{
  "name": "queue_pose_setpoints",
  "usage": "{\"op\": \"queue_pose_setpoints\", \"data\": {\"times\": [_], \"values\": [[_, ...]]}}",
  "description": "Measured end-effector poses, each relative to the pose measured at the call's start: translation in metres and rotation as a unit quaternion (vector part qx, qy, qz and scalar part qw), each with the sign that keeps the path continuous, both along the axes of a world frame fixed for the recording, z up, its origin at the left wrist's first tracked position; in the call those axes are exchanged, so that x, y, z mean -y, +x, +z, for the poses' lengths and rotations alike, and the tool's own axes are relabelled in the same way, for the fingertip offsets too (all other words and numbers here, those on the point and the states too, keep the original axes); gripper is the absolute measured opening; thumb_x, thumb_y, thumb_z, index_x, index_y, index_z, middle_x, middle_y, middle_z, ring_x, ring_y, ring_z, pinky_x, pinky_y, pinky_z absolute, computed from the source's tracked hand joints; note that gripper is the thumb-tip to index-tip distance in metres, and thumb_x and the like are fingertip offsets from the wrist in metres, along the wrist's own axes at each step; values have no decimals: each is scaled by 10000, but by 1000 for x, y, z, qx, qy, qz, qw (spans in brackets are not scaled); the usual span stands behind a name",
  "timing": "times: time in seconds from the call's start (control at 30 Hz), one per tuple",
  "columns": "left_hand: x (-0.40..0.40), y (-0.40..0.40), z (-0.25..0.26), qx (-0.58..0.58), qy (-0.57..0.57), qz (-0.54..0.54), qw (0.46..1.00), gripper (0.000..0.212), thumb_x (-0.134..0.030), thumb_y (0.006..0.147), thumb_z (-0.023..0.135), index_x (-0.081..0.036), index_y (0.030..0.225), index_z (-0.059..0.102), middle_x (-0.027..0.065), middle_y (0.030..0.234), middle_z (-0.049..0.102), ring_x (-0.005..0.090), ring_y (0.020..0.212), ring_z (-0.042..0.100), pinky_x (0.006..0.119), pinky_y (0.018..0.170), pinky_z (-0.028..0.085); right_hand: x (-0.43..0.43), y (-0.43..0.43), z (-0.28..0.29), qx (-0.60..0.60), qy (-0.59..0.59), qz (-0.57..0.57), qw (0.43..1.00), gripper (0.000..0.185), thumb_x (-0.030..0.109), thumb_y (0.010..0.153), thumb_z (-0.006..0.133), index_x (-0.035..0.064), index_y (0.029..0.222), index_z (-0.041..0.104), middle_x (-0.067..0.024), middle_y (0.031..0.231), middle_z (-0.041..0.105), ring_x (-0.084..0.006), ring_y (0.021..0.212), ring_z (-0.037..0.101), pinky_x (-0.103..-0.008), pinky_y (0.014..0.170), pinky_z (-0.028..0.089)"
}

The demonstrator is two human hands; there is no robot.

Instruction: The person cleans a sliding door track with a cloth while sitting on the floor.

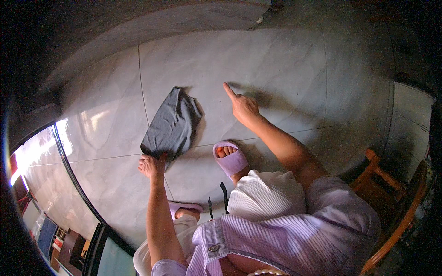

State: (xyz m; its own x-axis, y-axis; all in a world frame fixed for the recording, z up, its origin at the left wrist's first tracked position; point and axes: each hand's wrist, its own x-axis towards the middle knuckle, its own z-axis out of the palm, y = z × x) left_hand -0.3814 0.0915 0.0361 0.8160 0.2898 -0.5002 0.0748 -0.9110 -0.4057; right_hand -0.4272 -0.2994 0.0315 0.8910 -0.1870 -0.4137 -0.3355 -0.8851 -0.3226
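A dark grey piece of fabric (174, 122), perhaps a garment, stretches away from my left hand (152, 165), which grips its near end. Creases run along its right side, and its far edge is uneven. I cannot tell whether it rests on the floor or hangs just above it. My right hand (244, 106) is apart from the fabric, to its right, over the pale floor tiles. Its index finger points away from me while the other fingers curl in. Nothing shows in this hand, though its palm side is hidden.
My feet wear lilac slippers (230, 158) on the marbled tile floor (193, 62). Dark cords (223, 195) hang between my legs. A wooden chair (371, 165) stands close on the right. At lower left, a dark door frame (74, 172) borders a brighter area with furniture.
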Motion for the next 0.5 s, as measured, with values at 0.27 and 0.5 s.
{"op": "queue_pose_setpoints", "data": {"times": [0.27, 0.5], "values": [[-8, 3, -3, -7, 4, 20, 1000, 909, -702, 627, 702, 13, 1149, 501, 189, 1178, 567, 323, 1143, 529, 413, 991, 375, 6, 20, 2, -50, 31, 9, 998, 728, 52, 847, 530, 247, 1501, 277, -188, 817, 666, -341, 706, 653, -487, 622, 486], [0, 6, 0, -22, -6, 9, 1000, 950, -723, 647, 678, 35, 1187, 486, 197, 1206, 557, 326, 1142, 538, 415, 987, 391, -28, -35, 6, 55, 57, 20, 997, 717, 27, 826, 542, 250, 1478, 344, -136, 795, 645, -322, 669, 637, -468, 625, 494]]}}
